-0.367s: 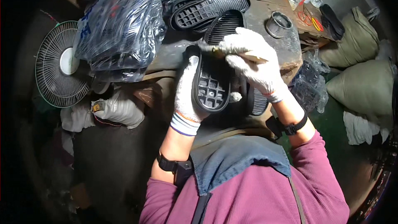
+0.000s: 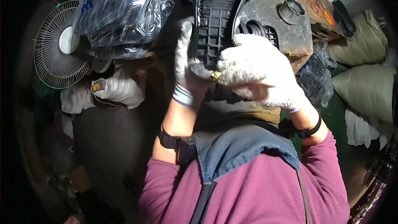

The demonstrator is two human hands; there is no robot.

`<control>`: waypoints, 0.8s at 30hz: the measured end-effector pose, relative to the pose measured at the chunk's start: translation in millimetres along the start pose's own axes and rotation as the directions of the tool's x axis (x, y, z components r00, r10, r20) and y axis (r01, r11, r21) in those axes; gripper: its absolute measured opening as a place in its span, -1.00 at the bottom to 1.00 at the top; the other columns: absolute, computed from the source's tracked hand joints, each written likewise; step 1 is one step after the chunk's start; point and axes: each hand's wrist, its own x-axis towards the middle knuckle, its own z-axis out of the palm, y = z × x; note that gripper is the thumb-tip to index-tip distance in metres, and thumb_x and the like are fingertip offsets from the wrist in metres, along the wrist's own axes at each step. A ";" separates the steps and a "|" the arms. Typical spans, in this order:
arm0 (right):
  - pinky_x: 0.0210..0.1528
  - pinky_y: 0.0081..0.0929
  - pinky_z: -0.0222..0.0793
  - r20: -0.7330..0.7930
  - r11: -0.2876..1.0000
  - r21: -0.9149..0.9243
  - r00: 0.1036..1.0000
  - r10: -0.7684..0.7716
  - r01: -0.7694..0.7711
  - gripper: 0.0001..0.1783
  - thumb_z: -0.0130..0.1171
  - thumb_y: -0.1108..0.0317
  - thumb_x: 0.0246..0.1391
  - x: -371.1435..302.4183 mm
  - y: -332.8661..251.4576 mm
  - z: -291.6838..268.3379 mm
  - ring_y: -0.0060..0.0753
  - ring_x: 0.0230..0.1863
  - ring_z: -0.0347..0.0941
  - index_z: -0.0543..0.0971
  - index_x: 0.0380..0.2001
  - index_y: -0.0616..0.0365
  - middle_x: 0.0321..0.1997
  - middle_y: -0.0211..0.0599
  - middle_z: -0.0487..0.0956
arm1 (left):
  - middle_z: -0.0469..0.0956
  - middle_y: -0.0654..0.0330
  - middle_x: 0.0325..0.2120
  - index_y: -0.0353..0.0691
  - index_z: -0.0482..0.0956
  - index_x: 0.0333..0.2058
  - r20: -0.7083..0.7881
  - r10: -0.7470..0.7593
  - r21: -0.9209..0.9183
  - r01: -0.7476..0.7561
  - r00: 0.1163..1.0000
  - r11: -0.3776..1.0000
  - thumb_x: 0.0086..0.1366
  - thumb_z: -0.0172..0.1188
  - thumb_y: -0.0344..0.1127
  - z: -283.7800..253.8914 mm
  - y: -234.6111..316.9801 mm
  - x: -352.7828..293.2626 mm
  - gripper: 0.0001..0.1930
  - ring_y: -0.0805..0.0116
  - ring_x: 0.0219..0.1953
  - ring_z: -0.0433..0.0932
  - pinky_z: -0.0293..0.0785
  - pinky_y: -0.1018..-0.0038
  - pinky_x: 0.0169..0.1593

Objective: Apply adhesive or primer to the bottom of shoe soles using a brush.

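A black ribbed shoe sole point(image 2: 214, 25), with a grid of square hollows toward its near end, stands out in front of me. My left hand point(image 2: 185, 60), in a white knit glove, is closed on its left edge and near end; some of those fingers are hidden behind it. A brush point(image 2: 203, 72) with dark bristles and a yellow band is gripped in my gloved right hand point(image 2: 263, 72). Its bristles are at the sole's near left rim, and the handle is mostly covered by the glove. More black soles point(image 2: 270, 35) lie just beyond my right hand.
Clear plastic bags of dark goods point(image 2: 124, 10) are stacked at the left, beside a fan point(image 2: 62, 45). On the worn bench point(image 2: 271, 12) stands a round open tin point(image 2: 292, 11). Yellow-handled scissors point(image 2: 329, 18) lie farther right. Green sacks point(image 2: 367, 85) stand at the far right.
The sole has swung up and away from me in the view. My right hand has brought the brush from the sole's far part to its near end.
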 end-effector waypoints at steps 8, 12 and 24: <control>0.23 -0.29 0.43 0.073 0.754 0.535 0.910 0.408 -0.381 -0.76 0.42 0.33 0.06 -10.4 -11.2 -10.7 -0.35 -0.01 0.65 0.74 -0.18 0.11 -0.10 -0.35 0.75 | 0.56 -0.39 0.03 -0.55 0.30 0.29 0.292 -0.052 0.249 -0.023 0.955 0.968 0.35 0.09 0.37 -5.3 56.7 -8.5 -0.03 -0.17 -0.01 0.68 0.69 0.02 0.06; 0.01 -0.53 0.55 0.208 0.410 0.704 0.721 0.661 -0.579 -0.67 0.41 0.42 0.13 3.6 -8.4 6.5 -0.52 -0.08 0.65 0.67 -0.03 0.23 -0.11 -0.32 0.75 | 0.60 -0.28 0.03 -0.52 0.39 0.25 0.078 0.131 0.418 -0.152 0.988 0.896 0.40 0.19 0.16 -7.3 49.4 -2.6 -0.22 -0.10 -0.02 0.70 0.70 0.00 0.06; 0.22 -0.38 0.44 -0.098 0.706 0.275 0.712 0.696 -0.652 -0.73 0.19 0.46 0.33 -29.0 39.6 -7.6 -0.40 0.05 0.58 0.63 0.04 0.30 0.04 -0.19 0.68 | 0.62 -0.12 -0.07 -0.26 0.61 -0.02 0.689 0.315 0.721 -0.575 0.652 -0.385 0.41 0.21 -0.29 -45.7 -16.2 -44.0 -0.75 -0.03 -0.07 0.64 0.57 0.24 0.06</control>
